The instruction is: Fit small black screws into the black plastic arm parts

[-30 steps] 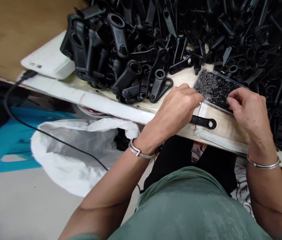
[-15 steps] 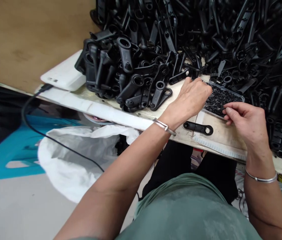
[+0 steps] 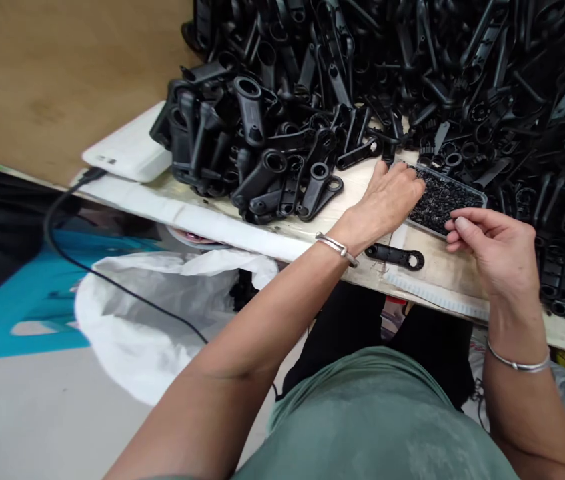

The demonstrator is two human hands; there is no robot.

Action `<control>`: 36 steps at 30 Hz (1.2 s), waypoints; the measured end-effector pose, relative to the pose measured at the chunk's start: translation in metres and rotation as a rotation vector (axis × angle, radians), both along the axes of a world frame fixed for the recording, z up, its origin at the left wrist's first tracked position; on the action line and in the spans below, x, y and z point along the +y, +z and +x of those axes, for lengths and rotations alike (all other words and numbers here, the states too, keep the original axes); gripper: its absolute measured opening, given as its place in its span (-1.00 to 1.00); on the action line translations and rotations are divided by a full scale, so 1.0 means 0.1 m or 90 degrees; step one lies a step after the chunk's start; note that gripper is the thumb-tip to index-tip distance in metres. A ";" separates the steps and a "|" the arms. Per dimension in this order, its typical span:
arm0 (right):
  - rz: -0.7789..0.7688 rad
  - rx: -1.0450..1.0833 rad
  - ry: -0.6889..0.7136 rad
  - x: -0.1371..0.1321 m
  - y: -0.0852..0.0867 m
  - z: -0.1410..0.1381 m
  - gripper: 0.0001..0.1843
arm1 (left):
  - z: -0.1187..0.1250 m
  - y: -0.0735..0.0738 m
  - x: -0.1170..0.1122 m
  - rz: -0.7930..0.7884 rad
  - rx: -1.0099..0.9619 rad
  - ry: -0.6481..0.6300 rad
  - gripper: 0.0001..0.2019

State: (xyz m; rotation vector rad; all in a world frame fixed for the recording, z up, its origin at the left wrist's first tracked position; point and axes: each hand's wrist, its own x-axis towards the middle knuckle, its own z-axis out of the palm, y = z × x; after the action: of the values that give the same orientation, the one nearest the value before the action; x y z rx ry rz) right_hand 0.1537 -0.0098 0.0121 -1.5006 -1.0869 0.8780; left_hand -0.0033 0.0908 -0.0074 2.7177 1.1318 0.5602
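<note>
My left hand (image 3: 389, 197) reaches over the near left part of a clear shallow tray (image 3: 483, 200) filled with tiny black pieces (image 3: 442, 200). Its fingers are bent down together and their tips are hidden. At the tray's near right corner, my right hand (image 3: 499, 250) pinches thumb against forefinger; what lies between them is too small to make out. Just in front of the tray, a flat black plastic arm with a ring end (image 3: 395, 256) lies on the table (image 3: 455, 267), touched by neither hand.
A large heap of black plastic arms (image 3: 337, 80) covers the back and right of the table. At left sits a white box (image 3: 129, 143) with a black cable (image 3: 62, 243). A white bag (image 3: 127, 327) hangs open below the table edge, near a blue stool (image 3: 12, 300).
Both hands stay at the tray with only small shifts. My left wrist has moved slightly to the right, and my right fingers have dropped a little. The plastic arm lies as before.
</note>
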 end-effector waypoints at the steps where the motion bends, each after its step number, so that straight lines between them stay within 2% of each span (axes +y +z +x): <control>1: -0.003 0.031 0.000 -0.01 0.00 -0.01 -0.89 | -0.01 0.02 0.00 -0.015 -0.017 0.003 -0.69; 4: -0.013 0.125 0.007 -0.02 0.01 -0.03 -0.84 | -0.05 0.08 0.03 -0.105 -0.133 0.016 -0.77; 7: -0.020 0.191 0.029 -0.04 0.01 -0.04 -0.79 | -0.08 0.11 0.02 -0.230 -0.341 0.022 -0.84; 11: -0.018 0.216 0.048 -0.06 0.01 -0.07 -0.78 | -0.11 0.10 -0.08 -0.430 -0.625 0.028 -0.91; 15: -0.003 0.208 0.047 -0.08 0.05 -0.12 -0.82 | -0.16 0.09 -0.25 -0.576 -0.778 0.037 -0.87; 22: 0.022 0.189 0.049 -0.11 0.11 -0.25 -0.81 | -0.21 0.12 -0.50 -0.620 -0.818 0.030 -0.79; 29: 0.009 0.238 0.060 -0.11 -0.02 -0.27 -0.74 | -0.20 0.14 -0.67 -0.643 -0.825 0.010 -0.77; 33: 0.016 0.211 0.087 -0.13 -0.07 -0.27 -0.75 | -0.20 0.15 -0.69 -0.652 -0.828 0.003 -0.75; 36: 0.018 0.196 0.075 -0.14 -0.06 -0.29 -0.72 | -0.21 0.16 -0.70 -0.653 -0.824 0.008 -0.75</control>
State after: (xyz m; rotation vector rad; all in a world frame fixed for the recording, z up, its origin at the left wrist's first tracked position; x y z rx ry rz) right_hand 0.1249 -0.0241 0.0059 -1.2386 -0.9619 1.1300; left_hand -0.0241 0.0206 0.0087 1.0572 0.6835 1.0690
